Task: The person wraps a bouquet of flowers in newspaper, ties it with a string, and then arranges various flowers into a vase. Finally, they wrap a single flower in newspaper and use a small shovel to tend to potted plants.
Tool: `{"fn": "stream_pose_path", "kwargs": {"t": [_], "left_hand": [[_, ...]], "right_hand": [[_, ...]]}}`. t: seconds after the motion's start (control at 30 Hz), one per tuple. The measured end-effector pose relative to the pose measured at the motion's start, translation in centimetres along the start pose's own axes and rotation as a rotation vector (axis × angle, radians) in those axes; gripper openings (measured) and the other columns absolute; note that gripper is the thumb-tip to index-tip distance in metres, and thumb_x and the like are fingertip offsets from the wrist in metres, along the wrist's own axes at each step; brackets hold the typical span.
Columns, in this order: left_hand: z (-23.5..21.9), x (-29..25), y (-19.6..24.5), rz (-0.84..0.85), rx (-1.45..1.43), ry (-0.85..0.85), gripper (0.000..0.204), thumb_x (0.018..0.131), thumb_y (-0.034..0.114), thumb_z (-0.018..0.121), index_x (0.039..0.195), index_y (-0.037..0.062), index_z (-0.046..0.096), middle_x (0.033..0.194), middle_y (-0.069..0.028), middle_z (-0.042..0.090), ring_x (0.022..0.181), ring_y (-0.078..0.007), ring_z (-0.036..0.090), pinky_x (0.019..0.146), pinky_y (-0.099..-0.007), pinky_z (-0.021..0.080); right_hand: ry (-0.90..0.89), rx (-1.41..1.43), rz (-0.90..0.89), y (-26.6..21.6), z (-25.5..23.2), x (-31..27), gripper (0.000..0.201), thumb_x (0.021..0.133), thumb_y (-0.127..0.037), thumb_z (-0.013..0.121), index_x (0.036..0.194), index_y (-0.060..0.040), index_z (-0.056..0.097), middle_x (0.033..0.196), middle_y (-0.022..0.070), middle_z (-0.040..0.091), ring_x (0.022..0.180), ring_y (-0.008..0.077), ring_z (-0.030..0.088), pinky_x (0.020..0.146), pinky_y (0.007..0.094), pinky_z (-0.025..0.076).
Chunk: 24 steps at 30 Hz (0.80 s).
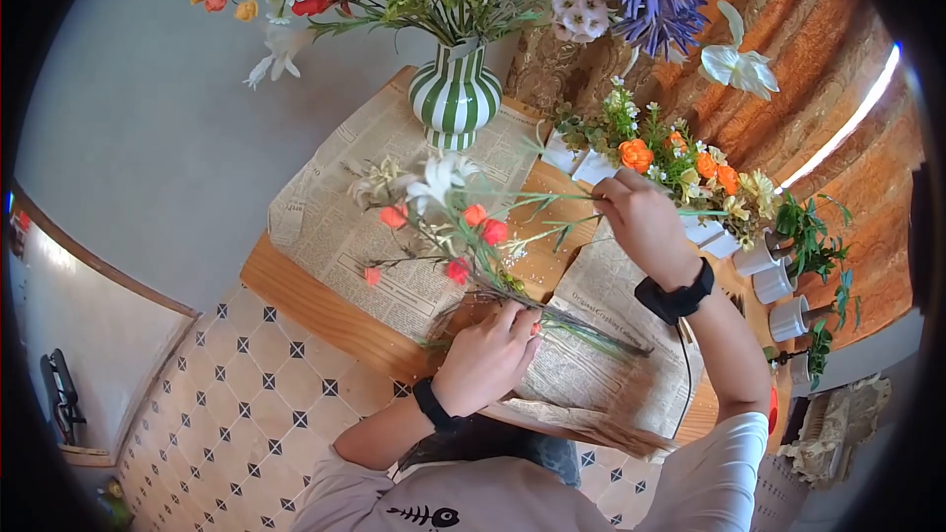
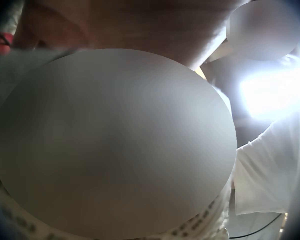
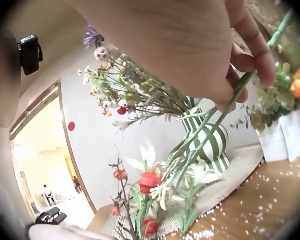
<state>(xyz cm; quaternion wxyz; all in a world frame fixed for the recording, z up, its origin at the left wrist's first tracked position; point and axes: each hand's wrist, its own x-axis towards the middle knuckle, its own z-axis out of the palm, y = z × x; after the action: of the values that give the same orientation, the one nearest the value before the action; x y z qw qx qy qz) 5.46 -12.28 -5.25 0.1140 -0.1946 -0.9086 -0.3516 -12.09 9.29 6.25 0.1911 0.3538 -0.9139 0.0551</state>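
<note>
My left hand [image 1: 488, 360] grips a bundle of flower stems [image 1: 606, 337] low over the table's near side. Red blossoms [image 1: 495, 232] on thin branches spread out beyond that hand, and the cut ends point right. Up and to the right, my right hand [image 1: 645, 227] pinches a green stem [image 3: 217, 117] between thumb and fingers. This stem runs left to a white lily-like flower [image 1: 439, 180], which overlaps the red blossoms in the head view. The left wrist view is mostly blurred and does not show what the left hand holds.
A green-and-white striped vase [image 1: 455, 99] full of flowers stands at the back on newspaper [image 1: 330, 202]. White pots with orange flowers [image 1: 636, 155] line the curtain side. More newspaper [image 1: 621, 281] lies near the body. White crumbs [image 3: 235, 200] dot the wooden table [image 1: 266, 271].
</note>
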Motion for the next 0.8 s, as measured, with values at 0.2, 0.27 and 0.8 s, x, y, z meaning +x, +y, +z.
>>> {"fn": "stream_pose_path", "kwargs": {"t": [0.2, 0.27, 0.8], "left_hand": [[-1.7, 0.9, 1.6, -0.177, -0.050, -0.139, 0.065, 0.105, 0.031, 0.065, 0.154, -0.0070, 0.043, 0.095, -0.0199, 0.070, 0.072, -0.0344, 0.071, 0.064, -0.0438, 0.059], [-0.7, 0.5, 0.6, -0.185, -0.111, -0.083, 0.067, 0.106, 0.032, 0.062, 0.154, -0.0109, 0.042, 0.085, -0.0178, 0.071, 0.066, -0.0328, 0.071, 0.058, -0.0437, 0.057], [-1.2, -0.5, 1.3, -0.239, 0.170, -0.066, 0.037, 0.103, 0.033, 0.067, 0.112, -0.0027, 0.073, 0.065, -0.0184, 0.068, 0.061, -0.0363, 0.071, 0.056, -0.0466, 0.056]], "right_hand": [[0.161, -0.038, -0.069, -2.9, -3.7, 0.4, 0.009, 0.091, -0.012, 0.076, 0.098, -0.0074, 0.073, 0.091, 0.0094, 0.064, 0.086, 0.0298, 0.069, 0.073, 0.0417, 0.057], [0.153, 0.001, -0.096, -3.4, -4.5, 0.2, 0.009, 0.090, -0.011, 0.077, 0.098, -0.0076, 0.073, 0.091, 0.0090, 0.063, 0.085, 0.0295, 0.069, 0.072, 0.0413, 0.057], [0.171, -0.036, 0.138, 2.5, -4.8, -2.9, 0.008, 0.096, -0.011, 0.074, 0.101, -0.0060, 0.072, 0.094, 0.0117, 0.063, 0.080, 0.0351, 0.068, 0.072, 0.0457, 0.055]]}}
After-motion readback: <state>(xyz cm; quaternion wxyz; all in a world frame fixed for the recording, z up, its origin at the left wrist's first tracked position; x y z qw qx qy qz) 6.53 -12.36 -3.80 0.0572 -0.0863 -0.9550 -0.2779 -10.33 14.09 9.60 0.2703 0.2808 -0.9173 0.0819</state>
